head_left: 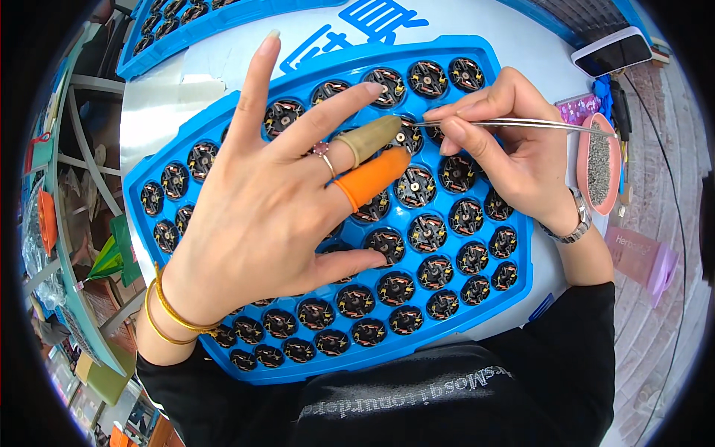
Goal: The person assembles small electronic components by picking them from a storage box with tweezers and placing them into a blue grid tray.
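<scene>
A blue plastic tray (525, 261) lies in front of me, its round pockets holding many black round parts (415, 186) with copper-coloured and yellow bits. My left hand (253, 194) is spread palm down over it. An orange finger cot (372, 179) covers its index finger and a beige finger cot (376, 139) the middle one. These two fingertips reach a black part near the upper middle; whether they touch it I cannot tell. In a pinch, my right hand (506, 141) holds thin metal tweezers (547, 124), tips pointing left beside the beige fingertip. Anything between the tips is too small to make out.
To the right stands a pink dish (582, 165) of small grey pieces. Beyond it are a phone (612, 54), a black cable (655, 119) and a pink container with a purple edge (642, 257). Another blue tray (216, 33) of black parts sits far left.
</scene>
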Demonstrator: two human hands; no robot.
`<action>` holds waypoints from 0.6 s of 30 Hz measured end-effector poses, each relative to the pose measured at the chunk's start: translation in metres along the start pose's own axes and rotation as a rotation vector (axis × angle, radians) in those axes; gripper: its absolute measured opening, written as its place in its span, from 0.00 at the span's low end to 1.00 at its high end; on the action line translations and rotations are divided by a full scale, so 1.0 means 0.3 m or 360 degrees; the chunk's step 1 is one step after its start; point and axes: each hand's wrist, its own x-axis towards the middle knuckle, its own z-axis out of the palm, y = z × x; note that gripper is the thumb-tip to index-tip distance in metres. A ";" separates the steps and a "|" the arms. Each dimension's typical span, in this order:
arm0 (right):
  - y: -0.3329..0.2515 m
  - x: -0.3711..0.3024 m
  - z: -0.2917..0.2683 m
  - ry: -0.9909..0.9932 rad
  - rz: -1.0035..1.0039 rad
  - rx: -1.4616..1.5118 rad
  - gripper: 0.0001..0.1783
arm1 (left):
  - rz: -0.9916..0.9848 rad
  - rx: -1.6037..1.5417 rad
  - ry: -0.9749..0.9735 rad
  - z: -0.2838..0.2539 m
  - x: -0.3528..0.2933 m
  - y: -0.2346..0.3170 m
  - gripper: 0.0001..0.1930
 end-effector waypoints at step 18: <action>-0.001 -0.008 -0.012 -0.0090 0.0041 -0.0087 0.07 | 0.0015 0.0184 0.0086 -0.016 0.037 0.056 0.40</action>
